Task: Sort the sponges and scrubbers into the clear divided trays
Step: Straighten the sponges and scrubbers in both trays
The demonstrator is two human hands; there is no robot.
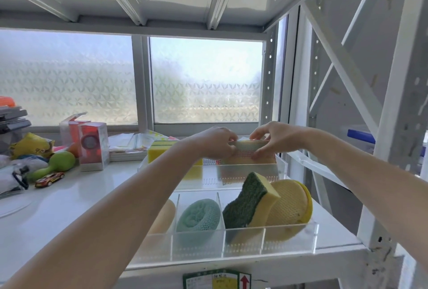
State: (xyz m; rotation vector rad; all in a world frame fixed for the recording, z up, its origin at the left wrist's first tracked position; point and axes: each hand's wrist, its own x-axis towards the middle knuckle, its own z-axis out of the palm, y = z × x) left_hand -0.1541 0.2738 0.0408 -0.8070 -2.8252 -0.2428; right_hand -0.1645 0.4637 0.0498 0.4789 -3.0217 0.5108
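While my left hand point(217, 142) and right hand point(269, 139) pinch a netted sponge point(247, 153) by its ends over the far tray point(281, 168) — green-backed sponge point(245, 203) waits nearer.

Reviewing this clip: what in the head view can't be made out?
- Pale sponge in the near tray: mostly hidden by the left forearm.
- Mesh sponge held by left hand and right hand: fingers cover its ends.
- Label below the shelf: cut off by the bottom edge, print unreadable.
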